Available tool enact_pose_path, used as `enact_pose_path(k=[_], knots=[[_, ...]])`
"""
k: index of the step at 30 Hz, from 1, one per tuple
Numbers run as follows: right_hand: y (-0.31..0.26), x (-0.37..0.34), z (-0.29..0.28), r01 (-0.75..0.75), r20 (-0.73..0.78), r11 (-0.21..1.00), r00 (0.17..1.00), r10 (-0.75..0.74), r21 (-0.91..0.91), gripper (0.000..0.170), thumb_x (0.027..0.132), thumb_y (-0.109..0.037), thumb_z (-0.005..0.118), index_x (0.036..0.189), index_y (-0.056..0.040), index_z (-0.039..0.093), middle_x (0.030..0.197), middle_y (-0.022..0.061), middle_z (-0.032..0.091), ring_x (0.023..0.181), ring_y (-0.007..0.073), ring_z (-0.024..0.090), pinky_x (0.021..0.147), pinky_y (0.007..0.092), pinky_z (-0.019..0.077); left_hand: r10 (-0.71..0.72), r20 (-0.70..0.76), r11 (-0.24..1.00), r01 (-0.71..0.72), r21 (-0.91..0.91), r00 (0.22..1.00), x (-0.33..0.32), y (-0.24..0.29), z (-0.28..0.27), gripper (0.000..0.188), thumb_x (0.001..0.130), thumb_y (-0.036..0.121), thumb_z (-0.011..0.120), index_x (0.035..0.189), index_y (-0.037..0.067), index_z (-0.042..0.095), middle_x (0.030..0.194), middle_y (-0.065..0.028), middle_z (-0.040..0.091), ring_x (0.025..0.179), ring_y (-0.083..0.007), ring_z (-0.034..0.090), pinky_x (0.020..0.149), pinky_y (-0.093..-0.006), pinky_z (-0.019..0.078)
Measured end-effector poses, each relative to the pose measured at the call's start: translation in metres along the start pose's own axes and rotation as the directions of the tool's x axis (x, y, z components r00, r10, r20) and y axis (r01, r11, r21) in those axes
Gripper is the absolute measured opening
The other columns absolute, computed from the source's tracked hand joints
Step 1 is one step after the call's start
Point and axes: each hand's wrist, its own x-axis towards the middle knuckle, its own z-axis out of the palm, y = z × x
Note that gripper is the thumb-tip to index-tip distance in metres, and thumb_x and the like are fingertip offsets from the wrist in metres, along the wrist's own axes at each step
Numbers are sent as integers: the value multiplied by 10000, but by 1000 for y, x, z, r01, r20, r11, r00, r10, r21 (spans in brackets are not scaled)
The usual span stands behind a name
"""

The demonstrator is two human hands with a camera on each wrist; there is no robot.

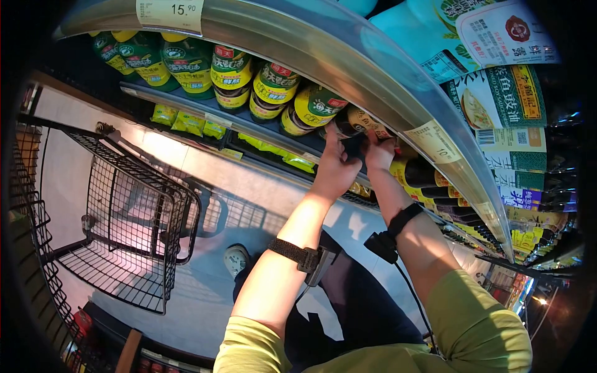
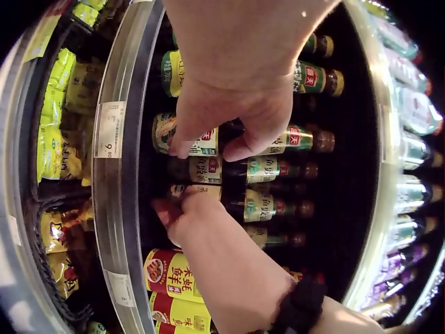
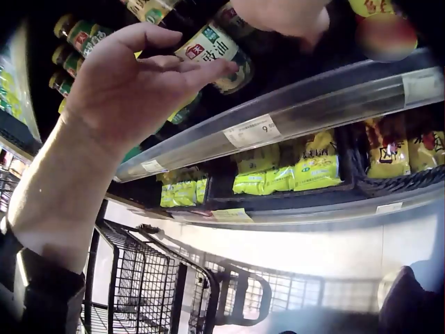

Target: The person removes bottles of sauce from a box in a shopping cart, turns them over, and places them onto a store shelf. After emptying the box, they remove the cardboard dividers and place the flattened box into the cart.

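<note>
Head view: shop shelving (image 1: 273, 28) sweeps approx. 10 to 4 o'clock; wire cart (image 1: 124, 273) on floor, 8 o'clock. Haitian oyster sauce bottles (image 1: 273, 90) in a row, 11 o'clock, apparently undisturbed. Both hands inside the shelf bay, approx. 2 o'clock of centre.

L hand (image 1: 334, 171): fingers fairly straight, laid on label of Haitian soy sauce bottle (image 3: 221, 52), thumb apart; no firm grasp evident. R hand (image 1: 380, 154): at bottles alongside; fingertips partly hidden, grasp cannot be told. Soy bottle sits on shelf at front edge, approx. 11 o'clock in L wrist view, close to centre; tilt, if any, n/a from these angles. Price tag (image 2: 110, 130) on shelf rail, between 9 and 10 o'clock, same view.

Progress (judged): reach & contact done. Outstanding: firm hold not evident, bottle not off shelf, hands not withdrawn. Est. early stage.
</note>
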Motion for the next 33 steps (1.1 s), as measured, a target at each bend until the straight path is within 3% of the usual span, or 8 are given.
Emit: enact_pose_path(k=[6, 8, 17, 21, 24, 25, 27, 33], knots=[[-51, -3, -26, -50, 30, 942, 998, 63, -333, 539, 913, -352, 499, 1399, -128, 431, 1469, 138, 349, 1346, 354, 331, 1072, 506, 295, 41, 16, 999, -41, 4, 999, 0, -3, -2, 980, 712, -133, 539, 1511, 88, 16, 875, 18, 388, 780, -85, 350, 731, -180, 352], [-24, 10, -9, 136, -409, 869, 840, -356, -476, 468, 757, -355, 712, 1048, -10, 587, 900, 246, 664, 835, 421, 641, 733, 479, 499, 57, 23, 998, -58, 17, 998, 0, -5, -3, 978, 712, -134, 536, 1511, 86, 16, 864, 17, 379, 774, -85, 349, 730, -177, 349], [-17, 27, -1, 220, -459, 967, 852, -253, -125, 350, 780, -321, 657, 878, 14, 634, 774, 207, 671, 727, 342, 671, 688, 441, 511, 69, 18, 996, -70, 60, 997, -1, -3, -4, 967, 714, -89, 569, 1501, 34, 20, 835, 12, 358, 776, -89, 358, 753, -186, 355], [-17, 23, 0, 115, -456, 979, 872, -181, -169, 209, 825, -210, 620, 913, -20, 619, 787, 160, 660, 715, 279, 658, 653, 379, 513, 75, 25, 994, -77, 74, 997, -2, -2, -5, 967, 713, -93, 562, 1503, 39, 21, 826, 15, 348, 779, -90, 359, 762, -186, 356], [-2, 3, -16, 294, -84, 794, 915, -395, -531, 187, 871, -95, 563, 1056, -76, 578, 902, 111, 633, 745, 243, 630, 635, 327, 514, 52, 20, 997, -53, 58, 998, -3, 2, -2, 969, 710, -99, 557, 1505, 46, 21, 823, 17, 342, 778, -90, 358, 763, -187, 356], [16, -2, -9, 71, -100, 997, 992, -74, -38, 281, 912, -186, 501, 1180, -105, 528, 1120, 83, 557, 978, 227, 552, 818, 340, 447, 39, 11, 997, -39, 59, 999, -2, 3, -1, 971, 709, -101, 555, 1506, 50, 22, 823, 18, 343, 778, -91, 359, 766, -187, 357], [-71, -36, -60, -536, 299, 581, 837, 457, 612, 319, 969, -218, 444, 1282, -159, 470, 1279, 20, 501, 1151, 147, 493, 958, 309, 402, 31, 7, 997, -32, 65, 999, -1, 3, -1, 973, 709, -101, 555, 1508, 55, 21, 822, 19, 342, 780, -90, 360, 772, -189, 360], [-89, -28, -53, -283, 102, 381, 897, 430, 880, 386, 1000, -275, 421, 1369, -169, 383, 1334, -4, 454, 1196, 129, 436, 994, 290, 362, 23, -15, 997, -22, 79, 1000, -1, -1, -1, 977, 711, -104, 553, 1512, 74, 22, 816, 25, 336, 780, -83, 358, 785, -182, 357]])
